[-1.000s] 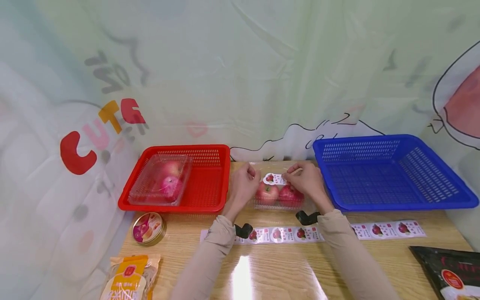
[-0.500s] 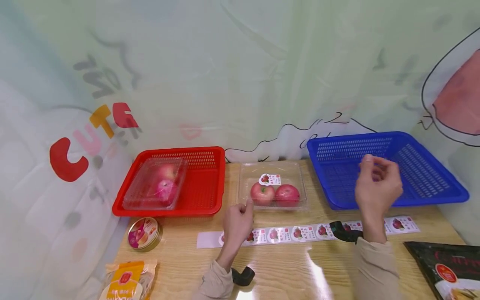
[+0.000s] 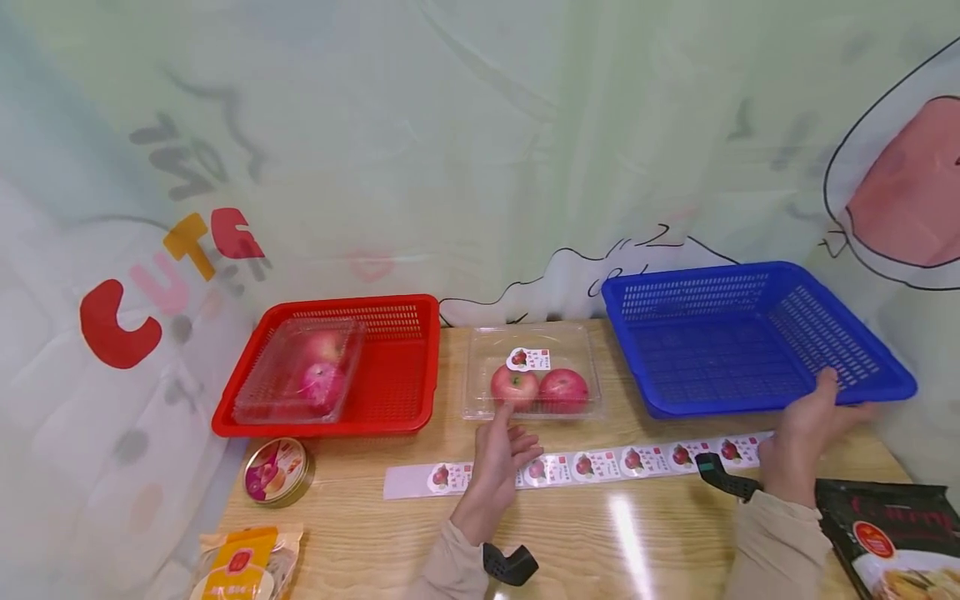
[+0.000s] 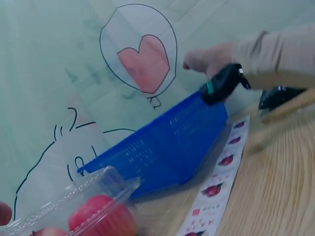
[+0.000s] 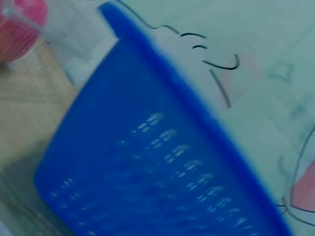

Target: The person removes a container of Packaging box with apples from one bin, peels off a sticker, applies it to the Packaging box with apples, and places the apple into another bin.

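Note:
A clear plastic box (image 3: 536, 337) with two apples (image 3: 564, 390) inside lies mid-table, a white apple label (image 3: 528, 360) on its lid. Just in front of that box is my left hand (image 3: 495, 467), fingers loosely extended, over the strip of apple stickers (image 3: 630, 461); it holds nothing. My right hand (image 3: 802, 433) is by the front right rim of the blue basket (image 3: 705, 350), its fingers spread. Whether it touches the rim I cannot tell. The right wrist view shows the blue basket's wall (image 5: 162, 147) up close, with no hand visible.
On the left, a red basket (image 3: 393, 375) holds another clear box (image 3: 258, 400) with apples. A round tin (image 3: 277, 471) and an orange packet (image 3: 243, 562) lie in front of it. A black packet (image 3: 896, 533) lies at the right front. A printed curtain (image 3: 480, 167) hangs behind.
Both hands have left the box lid, where they held the label, which now lies on it. The left hand came back toward me. The right moved right, then down to the blue basket's front.

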Demonstrator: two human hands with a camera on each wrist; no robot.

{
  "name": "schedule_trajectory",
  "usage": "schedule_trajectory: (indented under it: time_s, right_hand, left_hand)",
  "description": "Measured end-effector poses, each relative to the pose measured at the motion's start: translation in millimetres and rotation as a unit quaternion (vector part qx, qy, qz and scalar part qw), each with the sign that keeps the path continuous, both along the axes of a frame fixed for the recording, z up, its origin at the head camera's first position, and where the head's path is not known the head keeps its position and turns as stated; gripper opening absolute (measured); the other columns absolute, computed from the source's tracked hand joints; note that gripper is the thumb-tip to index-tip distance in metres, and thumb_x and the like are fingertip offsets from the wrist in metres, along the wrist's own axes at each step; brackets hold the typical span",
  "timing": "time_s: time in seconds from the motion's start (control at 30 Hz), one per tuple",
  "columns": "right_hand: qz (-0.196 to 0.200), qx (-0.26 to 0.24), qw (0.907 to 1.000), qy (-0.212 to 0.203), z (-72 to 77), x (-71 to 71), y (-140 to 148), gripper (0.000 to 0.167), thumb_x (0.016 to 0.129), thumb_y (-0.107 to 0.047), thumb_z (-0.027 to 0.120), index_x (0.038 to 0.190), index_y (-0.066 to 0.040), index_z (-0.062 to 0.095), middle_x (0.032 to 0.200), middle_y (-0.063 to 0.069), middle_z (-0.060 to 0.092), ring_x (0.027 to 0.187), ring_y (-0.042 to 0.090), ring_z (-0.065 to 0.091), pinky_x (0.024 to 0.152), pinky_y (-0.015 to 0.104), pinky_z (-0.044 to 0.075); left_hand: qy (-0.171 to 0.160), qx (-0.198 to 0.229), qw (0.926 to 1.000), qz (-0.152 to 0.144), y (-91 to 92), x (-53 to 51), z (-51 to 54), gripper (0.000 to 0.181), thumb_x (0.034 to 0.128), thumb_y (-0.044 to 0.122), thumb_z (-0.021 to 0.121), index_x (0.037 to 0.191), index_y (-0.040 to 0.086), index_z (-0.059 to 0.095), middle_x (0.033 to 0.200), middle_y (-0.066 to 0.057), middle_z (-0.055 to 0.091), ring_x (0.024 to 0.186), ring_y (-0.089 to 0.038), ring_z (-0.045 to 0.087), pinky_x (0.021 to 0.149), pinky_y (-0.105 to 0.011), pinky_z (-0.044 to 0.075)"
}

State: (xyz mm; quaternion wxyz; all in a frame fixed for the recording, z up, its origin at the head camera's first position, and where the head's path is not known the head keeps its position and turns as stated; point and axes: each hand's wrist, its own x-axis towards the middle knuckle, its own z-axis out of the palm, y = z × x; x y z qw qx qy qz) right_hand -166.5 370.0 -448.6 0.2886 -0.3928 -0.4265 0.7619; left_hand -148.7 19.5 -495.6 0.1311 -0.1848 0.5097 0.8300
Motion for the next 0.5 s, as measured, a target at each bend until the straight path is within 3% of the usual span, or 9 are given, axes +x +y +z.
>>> schedule_trajectory:
  time_s: [0.17,0.3,0.5]
  right_hand:
    - [-0.029,-0.001,0.9995,0.010,-12.5,-8.8,-0.5,0.081,0.113,-0.028,0.043,0.168,-0.038,-0.015,0.173,-0.023,0.004,0.153,-0.012,0.014,0.123,0.008,0.013]
    - [-0.011,0.006,0.9997,-0.019,-19.3,-11.7,-0.1,0.082,0.114,-0.031,0.038,0.165,-0.036,-0.025,0.174,-0.023,-0.009,0.154,-0.014,0.003,0.124,0.008,0.007]
    - [-0.007,0.015,0.9998,0.008,-29.0,-13.4,-1.3,0.075,0.115,-0.025,0.034,0.168,-0.032,-0.019,0.175,-0.020,0.002,0.156,-0.010,0.007,0.124,0.008,0.008]
  left_hand:
    - [-0.017,0.027,0.9994,0.015,12.0,-5.8,-0.3,0.052,0.1048,0.041,0.060,0.128,-0.002,0.044,0.109,-0.014,0.046,0.096,-0.027,0.062,0.104,-0.052,0.058]
    - [-0.032,0.054,0.9975,0.031,19.0,-11.4,-0.7,0.049,0.1047,0.039,0.060,0.126,-0.002,0.044,0.104,-0.013,0.045,0.098,-0.031,0.059,0.109,-0.058,0.053]
    - [-0.033,0.059,0.9967,0.044,29.6,-17.1,-4.6,0.051,0.1063,0.040,0.056,0.127,-0.003,0.036,0.109,-0.015,0.035,0.118,-0.047,0.053,0.117,-0.061,0.045]
